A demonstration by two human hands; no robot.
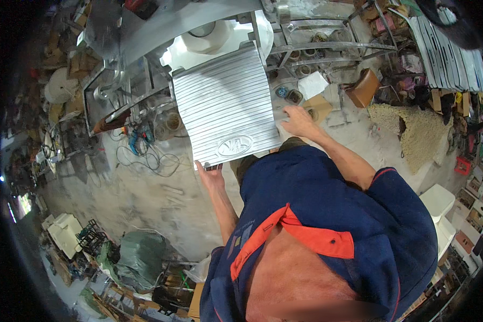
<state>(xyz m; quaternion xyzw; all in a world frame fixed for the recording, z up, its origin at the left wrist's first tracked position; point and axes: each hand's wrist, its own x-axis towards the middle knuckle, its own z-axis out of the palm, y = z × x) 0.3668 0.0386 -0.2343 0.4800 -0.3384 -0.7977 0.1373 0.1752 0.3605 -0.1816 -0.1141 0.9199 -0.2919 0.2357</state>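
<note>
A silver ribbed metal panel (225, 96) with a raised oval emblem lies in front of me, its near edge close to my waist. My left hand (211, 176) grips its near left corner, the thumb at the corner and the fingers partly hidden below the edge. Just outside the panel's right edge is my right hand (300, 121), its thumb and forefinger apart and nothing visible between them. The panel's far end meets a machine with a white rounded part (209, 40) and a grey metal cover (182, 27).
A blue power tool (134, 140) and its looped cable (163, 165) lie on the floor at left. Metal frames (333, 48) stand beyond. Cardboard (317, 107), a brown box (363, 88) and a beige fleecy mat (426, 131) lie at right; a green wrapped bundle (139, 257) sits lower left.
</note>
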